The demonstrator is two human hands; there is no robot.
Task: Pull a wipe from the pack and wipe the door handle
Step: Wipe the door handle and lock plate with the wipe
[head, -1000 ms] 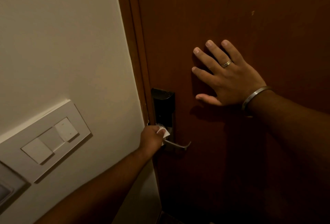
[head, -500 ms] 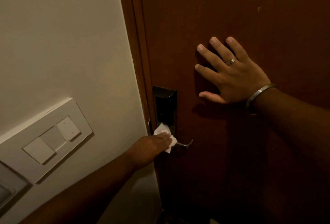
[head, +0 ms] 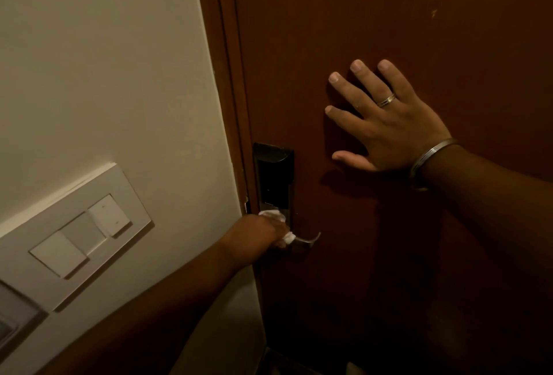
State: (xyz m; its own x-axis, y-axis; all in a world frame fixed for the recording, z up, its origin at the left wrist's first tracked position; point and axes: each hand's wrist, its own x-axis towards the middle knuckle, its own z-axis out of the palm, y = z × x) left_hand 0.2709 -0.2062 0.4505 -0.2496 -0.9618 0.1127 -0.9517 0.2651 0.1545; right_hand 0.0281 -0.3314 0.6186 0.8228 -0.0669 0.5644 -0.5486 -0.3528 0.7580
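A metal lever door handle (head: pixel 308 239) sticks out to the right below a black lock plate (head: pixel 273 177) on the dark brown door (head: pixel 389 15). My left hand (head: pixel 257 232) is closed around the inner end of the handle with a white wipe (head: pixel 288 237) bunched under its fingers; bits of wipe show above and to the right of the knuckles. My right hand (head: pixel 386 123) lies flat against the door, fingers spread, up and right of the lock, holding nothing. The wipe pack is not in view.
A cream wall (head: pixel 104 75) fills the left side, with a white switch panel (head: pixel 80 234) low on it. The brown door frame (head: pixel 227 75) runs between wall and door. A second panel's corner (head: pixel 9 323) shows at the far left edge.
My left hand has turned over and slid along the handle with the wipe, from beside the lock plate to gripping the lever. My right hand has stayed flat against the door.
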